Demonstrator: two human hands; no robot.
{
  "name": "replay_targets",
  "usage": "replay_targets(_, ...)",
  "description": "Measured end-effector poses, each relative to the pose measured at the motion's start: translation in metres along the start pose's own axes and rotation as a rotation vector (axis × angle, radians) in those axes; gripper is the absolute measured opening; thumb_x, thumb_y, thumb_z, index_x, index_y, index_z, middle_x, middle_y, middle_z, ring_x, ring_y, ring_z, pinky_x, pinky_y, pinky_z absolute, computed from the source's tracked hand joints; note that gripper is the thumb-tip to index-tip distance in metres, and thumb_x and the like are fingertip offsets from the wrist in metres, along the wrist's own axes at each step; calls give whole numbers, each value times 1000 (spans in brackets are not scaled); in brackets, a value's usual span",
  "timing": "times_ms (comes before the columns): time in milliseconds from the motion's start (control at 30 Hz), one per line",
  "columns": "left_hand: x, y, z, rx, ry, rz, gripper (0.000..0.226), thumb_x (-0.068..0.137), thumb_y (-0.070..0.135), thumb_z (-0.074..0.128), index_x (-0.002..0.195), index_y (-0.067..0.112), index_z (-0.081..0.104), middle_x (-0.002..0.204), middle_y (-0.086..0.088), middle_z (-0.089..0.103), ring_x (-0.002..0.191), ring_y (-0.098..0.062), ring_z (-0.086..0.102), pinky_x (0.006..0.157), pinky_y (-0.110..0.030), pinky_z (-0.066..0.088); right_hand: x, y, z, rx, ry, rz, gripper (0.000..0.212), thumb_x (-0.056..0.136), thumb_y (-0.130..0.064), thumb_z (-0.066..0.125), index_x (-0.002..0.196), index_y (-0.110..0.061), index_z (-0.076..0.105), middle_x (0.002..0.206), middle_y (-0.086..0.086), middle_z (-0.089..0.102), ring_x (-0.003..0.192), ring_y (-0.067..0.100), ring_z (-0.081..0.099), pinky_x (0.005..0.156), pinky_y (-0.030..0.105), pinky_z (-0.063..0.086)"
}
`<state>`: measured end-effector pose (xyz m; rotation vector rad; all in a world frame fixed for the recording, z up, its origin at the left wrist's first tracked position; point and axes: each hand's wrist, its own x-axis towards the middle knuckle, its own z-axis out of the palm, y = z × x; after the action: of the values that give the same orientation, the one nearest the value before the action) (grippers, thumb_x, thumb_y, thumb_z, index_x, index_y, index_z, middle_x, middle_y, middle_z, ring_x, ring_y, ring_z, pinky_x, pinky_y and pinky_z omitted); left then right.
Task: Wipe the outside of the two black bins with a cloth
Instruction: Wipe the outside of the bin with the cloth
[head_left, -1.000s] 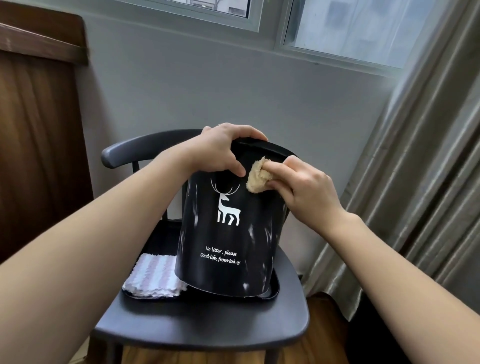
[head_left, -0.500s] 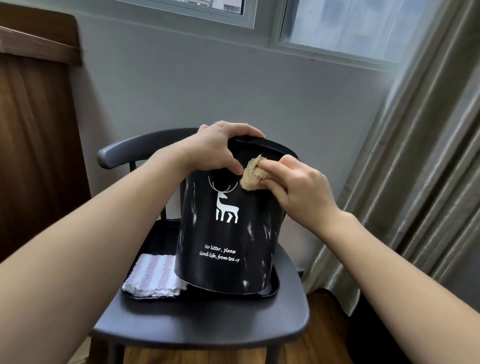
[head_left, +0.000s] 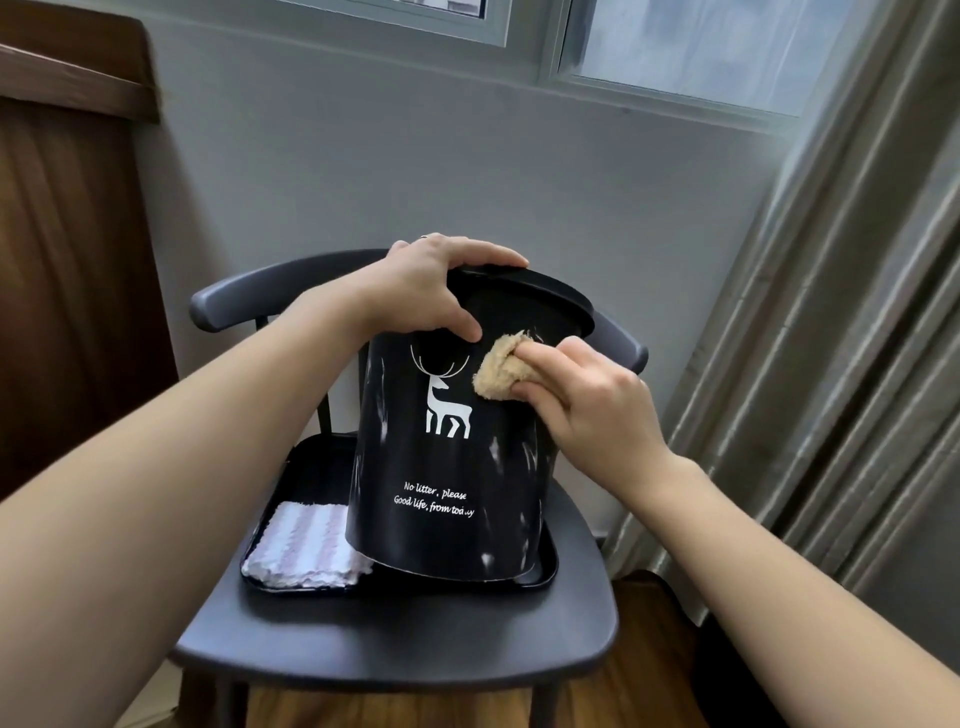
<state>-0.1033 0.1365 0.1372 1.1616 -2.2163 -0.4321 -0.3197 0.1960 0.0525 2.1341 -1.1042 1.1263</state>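
Observation:
A black bin (head_left: 447, 467) with a white deer and white lettering stands tilted on a black tray (head_left: 306, 457), its front edge lifted. My left hand (head_left: 431, 291) grips the bin's rim at the top, thumb on the front wall. My right hand (head_left: 587, 395) presses a bunched tan cloth (head_left: 498, 371) against the bin's upper front, just right of the deer's antlers. White smears streak the bin's wall. Only one bin is in sight.
The tray sits on a dark grey chair (head_left: 405, 639) against a grey wall. A folded pink-and-white striped cloth (head_left: 306, 545) lies in the tray's left front corner. A wooden panel (head_left: 67, 260) stands at left, curtains (head_left: 841, 364) hang at right, wood floor below.
My right hand with the tan cloth has slid up and then a little down again on the bin's upper front. My left hand keeps its hold on the rim.

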Motion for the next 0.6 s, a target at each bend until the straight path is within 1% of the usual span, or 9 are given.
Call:
replay_targets(100,0,-2,0,-14,11,-8,83,71,16,84,120,75,52,124,25,55,129,-27,46,111,-46,44,-24,-5,5,46,-67,-92,27,94,-33,64,116,-18,71,82,2,60,69,23,61,53,40,53)
replay_targets(200,-1,-2,1,-13,22,-10,82,70,19,85,117,77,51,125,19,53,131,-27,44,112,-45,42,-51,-7,7,64,-148,-223,24,95,-30,63,113,-17,73,81,2,61,67,22,61,51,35,52)
replay_targets(267,-2,-1,2,-12,28,-5,81,70,20,85,116,77,51,118,28,51,129,-27,44,112,-45,42,-52,-4,7,40,-162,-272,22,96,-29,62,111,-18,74,81,2,62,67,21,62,50,34,51)
replay_targets(300,-2,-1,2,-8,33,-3,81,69,20,85,117,76,51,115,32,49,129,-27,45,112,-45,42,-48,-3,7,26,-150,-269,22,96,-30,61,111,-19,74,82,2,63,68,22,63,50,34,52)
replay_targets(333,-2,-1,2,-6,36,-4,81,69,20,85,117,76,51,115,32,49,128,-27,45,112,-44,42,-41,-2,7,19,-125,-234,23,96,-30,61,112,-19,73,83,1,63,69,23,63,51,36,52)
replay_targets(433,-1,0,2,-8,36,-13,80,70,21,86,118,76,51,121,21,53,128,-28,46,109,-45,45,-22,-3,6,23,-28,-57,24,94,-30,65,114,-19,72,83,0,62,70,23,63,51,39,53)
replay_targets(467,0,0,2,-7,36,-14,80,70,21,86,118,75,52,124,18,54,128,-28,46,109,-45,46,-22,-4,7,28,-12,-31,25,93,-30,66,115,-19,72,83,0,62,69,23,63,51,39,53)
replay_targets(533,0,0,3,-6,40,-13,80,69,21,86,117,75,52,127,14,54,128,-28,46,109,-46,46,-33,-7,9,52,-22,-60,25,93,-30,69,114,-18,72,82,1,61,67,22,61,51,39,52)
replay_targets(600,0,-1,3,-10,44,-16,81,70,20,86,116,76,52,125,15,53,128,-28,46,109,-46,45,-53,-9,11,77,-85,-164,24,93,-28,68,112,-16,73,81,2,60,66,22,60,50,36,52)
